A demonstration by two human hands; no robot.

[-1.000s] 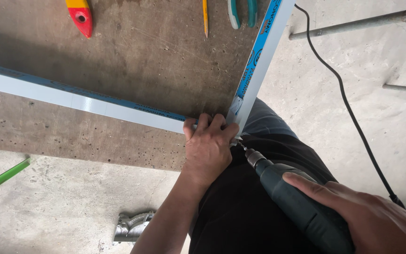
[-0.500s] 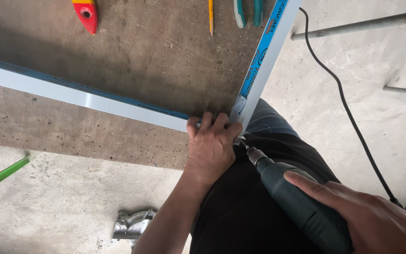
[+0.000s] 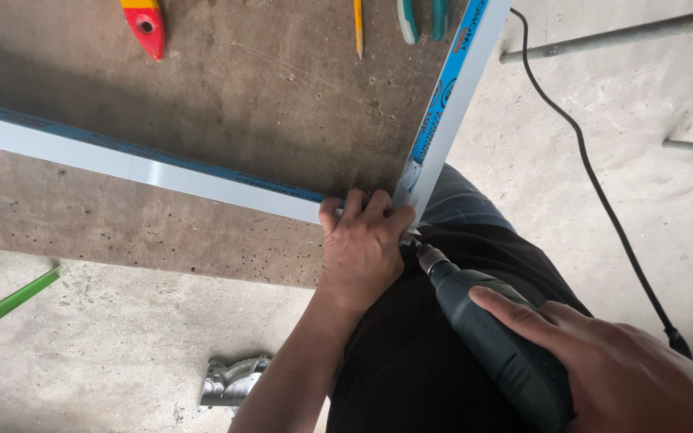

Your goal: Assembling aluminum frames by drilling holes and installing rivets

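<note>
Our left hand (image 3: 362, 244) presses down on the corner where two long white metal frame bars with blue film (image 3: 146, 170) meet, fingers curled over the joint and clamped on it. Our right hand (image 3: 627, 373) is closed around the dark green power drill (image 3: 495, 345), index finger laid along its body, and the drill's tip touches the corner just beside our left knuckles. Both bars lie on a brown pitted board (image 3: 242, 88), one running left, the other going up to the right. At the board's far edge lie a red and yellow tool (image 3: 146, 22), a yellow pencil (image 3: 358, 24) and teal-handled pliers (image 3: 423, 18). A black cable (image 3: 587, 176) trails over the concrete floor (image 3: 106, 353), where a small grey metal casting (image 3: 230, 381) and a green strip (image 3: 6, 306) lie
</note>
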